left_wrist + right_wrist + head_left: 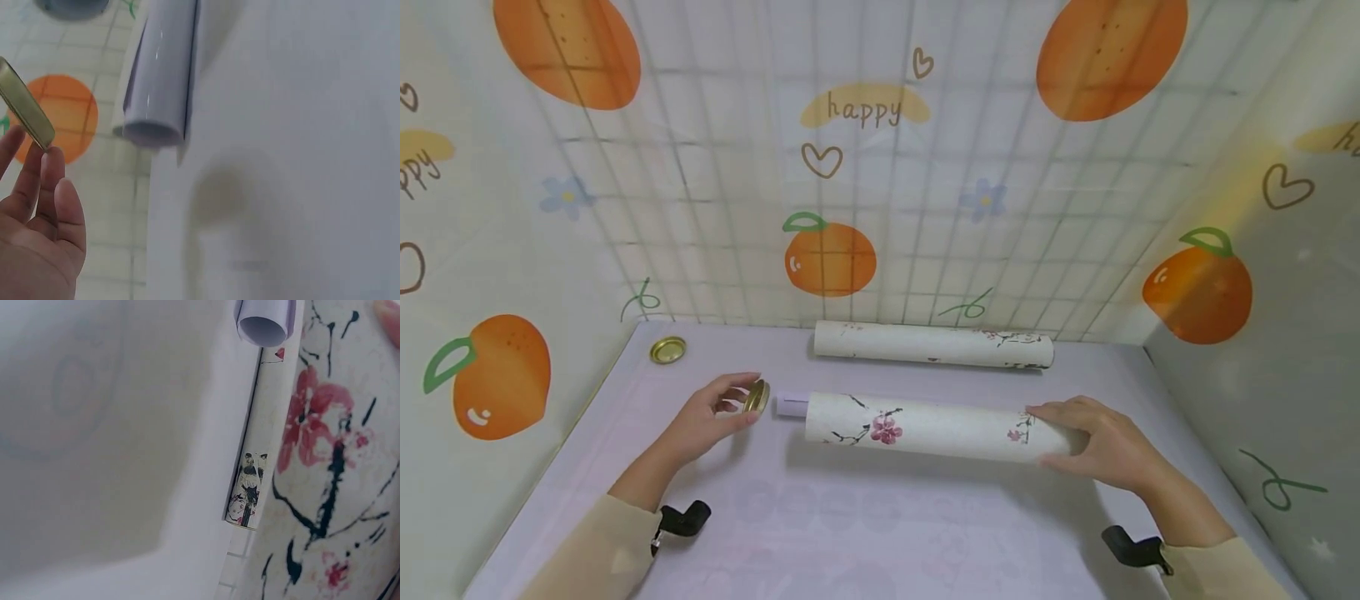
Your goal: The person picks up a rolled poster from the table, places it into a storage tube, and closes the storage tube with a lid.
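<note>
My left hand (709, 414) pinches a round gold metal lid (756, 398) between thumb and fingers, tilted on its edge. To its right, my right hand (1112, 443) grips the right end of a cream cardboard tube (917, 429) printed with plum blossoms. The tube lies roughly level, raised over the table. Out of its left end pokes a rolled sheet of pale paper (792, 405), whose hollow end faces the left wrist view. A small gap separates the lid from the paper roll. The right end of the tube is hidden by the hand.
A second blossom-printed tube (932, 344) lies along the back of the pale table (850, 525). Another gold lid (667, 350) rests at the table's back left corner. Patterned curtains (730, 208) over a wire grid stand behind and at both sides.
</note>
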